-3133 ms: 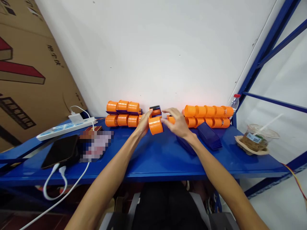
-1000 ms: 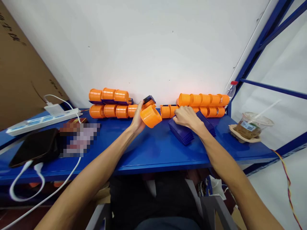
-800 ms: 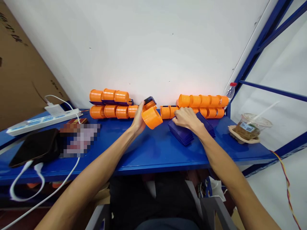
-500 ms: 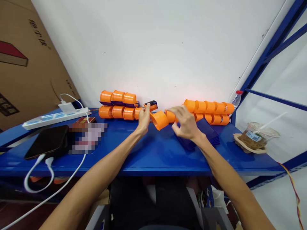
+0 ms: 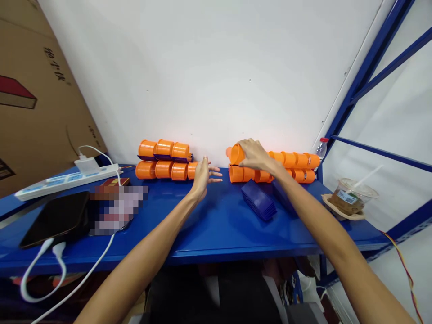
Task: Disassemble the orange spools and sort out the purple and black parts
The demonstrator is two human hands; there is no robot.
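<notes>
My right hand (image 5: pixel 255 155) is closed around an orange cup (image 5: pixel 237 154) lying on its side at the left end of the upper right row. Below it, a lower row of orange cups (image 5: pixel 249 174) rests on the table. My left hand (image 5: pixel 201 177) has its fingers stretched out and holds nothing. It is beside the last cup of the left lower row (image 5: pixel 164 170). Above that row, more orange cups (image 5: pixel 165 148) lie on a dark blue strip (image 5: pixel 164 157). A stack of dark blue plates (image 5: pixel 258 200) sits in front of the right rows.
The blue table (image 5: pixel 202 229) meets a white wall (image 5: pixel 202 81). On the left are a power strip (image 5: pixel 67 181), a black phone (image 5: pixel 57 218) with white cables, and a cardboard box (image 5: pixel 33 99). A lidded drink cup (image 5: pixel 351 195) and a bottle (image 5: pixel 321 148) stand at right.
My right hand has moved up and back and now grips an orange cup on the upper right row. My left hand has let go of what it held and spread its fingers.
</notes>
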